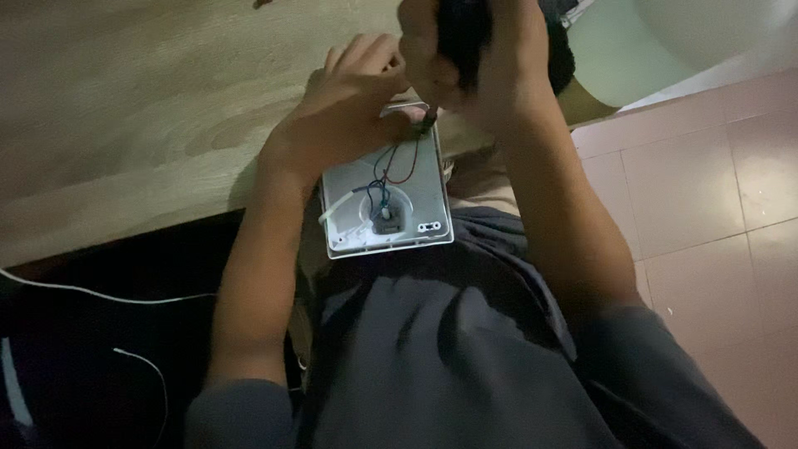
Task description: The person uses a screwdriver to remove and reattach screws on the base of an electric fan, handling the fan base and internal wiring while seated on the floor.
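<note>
The right hand [478, 50] is clenched around a dark tool [460, 37], its tip at the white casing [426, 179]. The left hand [345, 104] grips that casing's far end at the wooden table's [125, 108] near edge.

The panel [387, 199] overhangs the table [150, 108] edge, wires [391, 170] on it
</note>
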